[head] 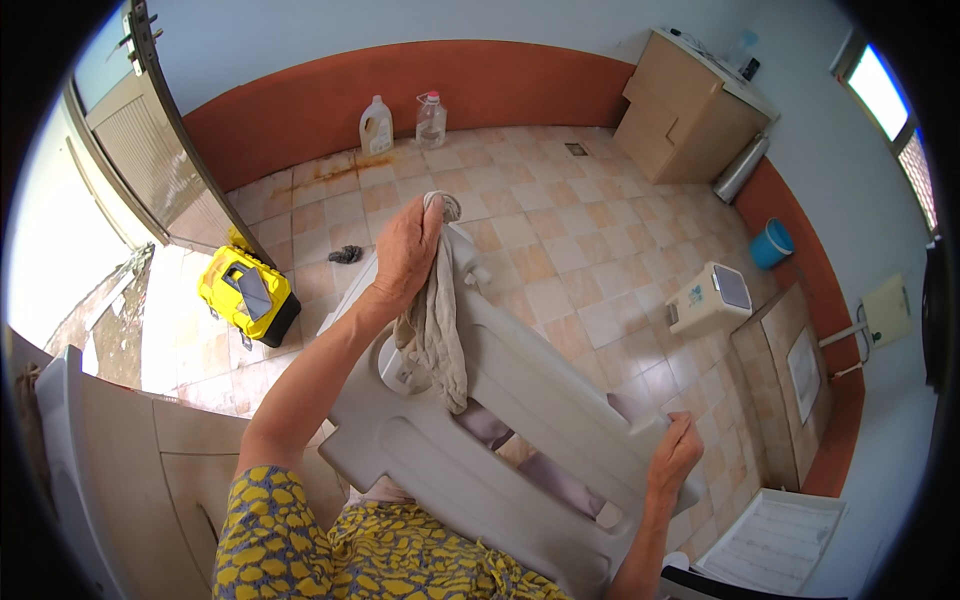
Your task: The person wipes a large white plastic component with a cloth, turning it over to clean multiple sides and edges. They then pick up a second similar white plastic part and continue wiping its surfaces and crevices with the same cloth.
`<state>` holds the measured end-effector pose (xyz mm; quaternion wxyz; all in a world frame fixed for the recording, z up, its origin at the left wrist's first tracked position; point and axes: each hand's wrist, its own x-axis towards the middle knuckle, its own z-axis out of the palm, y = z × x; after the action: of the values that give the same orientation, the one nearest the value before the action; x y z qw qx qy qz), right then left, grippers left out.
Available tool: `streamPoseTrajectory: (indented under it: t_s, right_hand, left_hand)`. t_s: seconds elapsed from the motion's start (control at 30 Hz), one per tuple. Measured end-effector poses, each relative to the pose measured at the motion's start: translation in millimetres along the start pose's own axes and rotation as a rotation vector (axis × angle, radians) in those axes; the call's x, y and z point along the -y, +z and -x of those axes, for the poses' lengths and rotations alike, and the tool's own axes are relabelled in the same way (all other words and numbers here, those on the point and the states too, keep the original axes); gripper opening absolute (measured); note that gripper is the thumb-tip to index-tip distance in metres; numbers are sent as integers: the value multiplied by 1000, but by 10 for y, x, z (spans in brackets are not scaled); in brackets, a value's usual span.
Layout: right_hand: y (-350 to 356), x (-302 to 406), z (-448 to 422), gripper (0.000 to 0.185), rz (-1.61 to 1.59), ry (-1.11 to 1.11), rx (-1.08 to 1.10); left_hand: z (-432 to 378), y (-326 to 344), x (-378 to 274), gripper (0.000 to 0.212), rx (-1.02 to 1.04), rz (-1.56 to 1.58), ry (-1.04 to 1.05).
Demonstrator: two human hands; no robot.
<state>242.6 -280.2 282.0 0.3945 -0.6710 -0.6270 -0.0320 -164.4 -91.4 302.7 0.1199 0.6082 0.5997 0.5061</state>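
A large grey moulded plastic panel [525, 352] with long slots and a round recess lies tilted across my body, over my lap. My left hand [409, 247] is closed around a damp-looking beige cloth [435, 330] at the panel's far end. The cloth hangs down from my fingers over the panel and its lower end rests near the round recess. At the right end of the panel, my right hand [675, 454] grips its edge. The fingers' undersides are hidden.
A yellow toolbox [247, 296] with a phone on top stands left by the open door [150, 135]. Two plastic jugs [376, 127] are against the far wall. A beige pedal bin [709, 300], a blue bucket [771, 244] and a squat toilet [804, 375] are at right.
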Motion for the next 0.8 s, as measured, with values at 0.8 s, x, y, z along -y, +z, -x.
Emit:
streamPoseTrajectory:
  t_s: [0.8]
  right_hand:
    - [-25,-22,18,30,14,25,9]
  left_hand:
    - [932,-360,43,71,100,-246,185]
